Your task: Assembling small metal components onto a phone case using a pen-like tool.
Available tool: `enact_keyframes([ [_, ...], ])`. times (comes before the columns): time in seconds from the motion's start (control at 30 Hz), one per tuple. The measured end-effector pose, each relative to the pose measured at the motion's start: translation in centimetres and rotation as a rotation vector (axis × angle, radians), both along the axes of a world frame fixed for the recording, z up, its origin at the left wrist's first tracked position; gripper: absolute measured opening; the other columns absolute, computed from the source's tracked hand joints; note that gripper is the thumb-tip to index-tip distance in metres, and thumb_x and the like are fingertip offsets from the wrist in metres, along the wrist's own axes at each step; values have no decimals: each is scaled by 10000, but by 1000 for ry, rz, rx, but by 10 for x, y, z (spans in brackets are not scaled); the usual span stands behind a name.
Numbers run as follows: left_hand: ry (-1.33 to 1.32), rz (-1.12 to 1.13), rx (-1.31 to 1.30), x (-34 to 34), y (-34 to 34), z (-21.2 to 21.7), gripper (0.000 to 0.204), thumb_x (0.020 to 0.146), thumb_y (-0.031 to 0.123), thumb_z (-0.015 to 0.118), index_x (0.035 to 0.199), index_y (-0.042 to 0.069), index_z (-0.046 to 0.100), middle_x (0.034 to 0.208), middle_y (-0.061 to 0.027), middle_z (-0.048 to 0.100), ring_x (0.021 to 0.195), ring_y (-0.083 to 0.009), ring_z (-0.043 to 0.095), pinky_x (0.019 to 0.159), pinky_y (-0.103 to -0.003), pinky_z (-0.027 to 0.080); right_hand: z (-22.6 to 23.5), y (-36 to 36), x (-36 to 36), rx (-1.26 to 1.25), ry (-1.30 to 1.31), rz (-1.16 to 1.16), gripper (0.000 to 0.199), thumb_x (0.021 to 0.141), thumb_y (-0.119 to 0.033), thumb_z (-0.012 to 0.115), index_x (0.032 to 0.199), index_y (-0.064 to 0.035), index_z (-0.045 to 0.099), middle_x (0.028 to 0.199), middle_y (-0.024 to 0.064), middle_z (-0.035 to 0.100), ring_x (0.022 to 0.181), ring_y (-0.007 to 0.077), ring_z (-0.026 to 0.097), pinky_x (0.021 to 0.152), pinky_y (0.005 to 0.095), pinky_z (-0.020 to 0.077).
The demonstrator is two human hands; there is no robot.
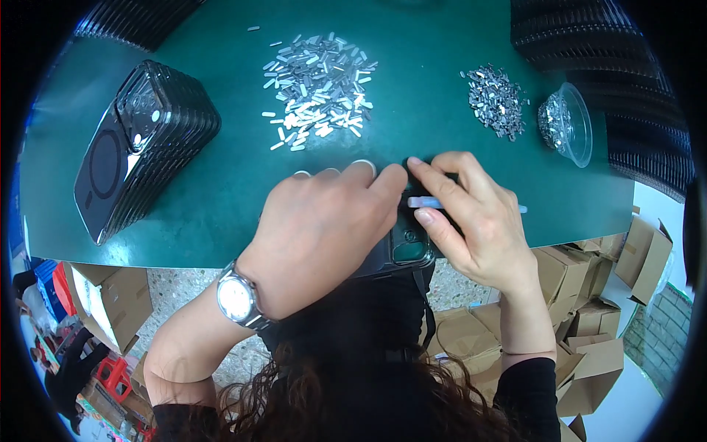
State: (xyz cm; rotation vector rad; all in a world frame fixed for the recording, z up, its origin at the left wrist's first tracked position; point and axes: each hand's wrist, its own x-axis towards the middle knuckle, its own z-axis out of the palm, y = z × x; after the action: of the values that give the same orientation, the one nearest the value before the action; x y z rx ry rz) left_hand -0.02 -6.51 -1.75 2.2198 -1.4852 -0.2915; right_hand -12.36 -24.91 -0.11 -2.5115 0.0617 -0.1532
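Observation:
A dark phone case [411, 247] lies at the table's near edge, partly covered by my hands. My left hand [324, 221], with a watch on its wrist, is curled over the case's left side and grips it; its fingertips are hidden. My right hand [475, 217] is closed around a slim stick [434, 202], pale blue with a pinkish end, pen-like in shape. Its thumb and fingers hold the stick just above the case, with the index fingertip close to the left hand's fingers.
Small silvery bars [320, 85] lie heaped on the green table [420, 88]. Further right are a pile of tinier pieces [497, 103] and a clear plastic tub [580, 125]. Stacked phone cases [147, 147] stand left, with more black stacks [596, 59] at right. Cardboard boxes [560, 280] sit below.

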Motion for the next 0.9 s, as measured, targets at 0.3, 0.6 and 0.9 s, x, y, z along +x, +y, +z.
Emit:
enact_keyframes([
  [0.3,130,9,-34,4,0,4,190,994,223,705,947,95,574,778,-80,614,679,-324,664,572,-447,500,-6,6,2,-321,-118,80,203,855,-134,791,1032,-56,730,934,16,625,830,206,621,645,343,545],
  [0.6,78,58,-32,-2,-1,1,205,1016,219,680,932,80,555,791,-93,625,689,-342,659,580,-461,497,-13,20,-2,-316,-133,-24,174,858,-123,785,1004,-56,719,910,21,608,827,211,621,628,343,538],
  [0.9,468,-35,19,18,31,58,241,1009,188,706,1195,44,649,1014,-142,728,914,-297,729,777,-371,555,1,-3,4,-434,-532,169,310,824,-208,831,1097,-77,762,1007,8,675,752,180,567,569,316,436],
])
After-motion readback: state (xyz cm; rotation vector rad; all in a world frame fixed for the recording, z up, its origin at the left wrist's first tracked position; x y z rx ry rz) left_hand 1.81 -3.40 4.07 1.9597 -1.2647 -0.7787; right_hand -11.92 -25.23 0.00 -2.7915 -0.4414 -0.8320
